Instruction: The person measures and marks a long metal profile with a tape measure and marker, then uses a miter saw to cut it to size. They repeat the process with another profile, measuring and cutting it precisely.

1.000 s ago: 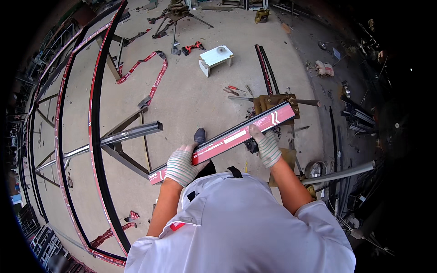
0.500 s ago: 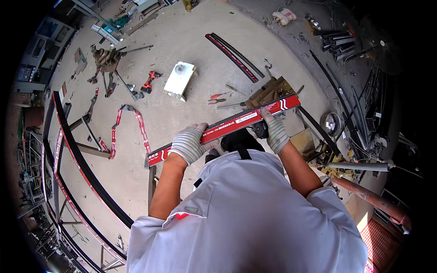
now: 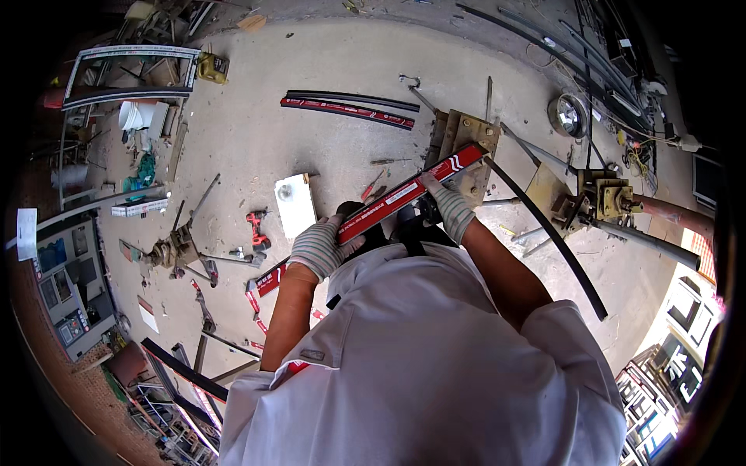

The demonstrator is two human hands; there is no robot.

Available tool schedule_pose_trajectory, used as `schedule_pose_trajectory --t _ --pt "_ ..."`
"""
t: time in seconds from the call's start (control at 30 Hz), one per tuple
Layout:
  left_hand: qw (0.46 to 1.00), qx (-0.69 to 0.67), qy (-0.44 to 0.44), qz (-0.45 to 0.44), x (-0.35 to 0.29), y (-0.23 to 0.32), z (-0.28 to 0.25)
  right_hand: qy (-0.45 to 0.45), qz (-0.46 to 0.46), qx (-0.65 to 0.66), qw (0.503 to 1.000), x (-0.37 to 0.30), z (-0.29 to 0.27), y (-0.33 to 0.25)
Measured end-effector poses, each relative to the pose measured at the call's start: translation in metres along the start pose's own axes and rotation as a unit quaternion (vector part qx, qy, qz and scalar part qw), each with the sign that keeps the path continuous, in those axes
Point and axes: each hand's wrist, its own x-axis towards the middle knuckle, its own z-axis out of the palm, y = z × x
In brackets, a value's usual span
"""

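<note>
In the head view, your left hand [image 3: 317,247], in a striped glove, is closed around the red-faced bar [image 3: 382,209], with its fingers bent over it. Your right hand [image 3: 449,208] grips it too: one digit presses on the red face, but for its other fingers I cannot tell. The bar passes slantwise between both hands and sticks out past the fingers of each. Ahead of your left fingers stands a white stool [image 3: 295,208]; left of them lies a red drill [image 3: 256,226].
</note>
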Motion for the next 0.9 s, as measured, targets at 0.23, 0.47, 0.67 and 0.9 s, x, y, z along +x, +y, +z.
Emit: schedule_pose_trajectory --t 0.23,0.47,0.67,0.9 --pt "0.967 0.143 -0.168 0.129 0.162 -0.008 -0.064 0.135 0.069 0.153 0.977 0.038 0.001 0.004" --pt "0.878 0.286 -0.28 0.264 0.361 -0.058 -0.062 0.281 0.062 0.314 0.905 0.145 0.05 0.069" --pt "0.837 0.347 -0.271 0.326 0.516 -0.125 -0.019 0.243 0.039 0.406 0.88 0.286 0.089 0.134" --pt "0.858 0.34 -0.251 0.293 0.658 -0.226 0.081 0.25 0.061 0.339 0.905 0.454 0.089 0.284"
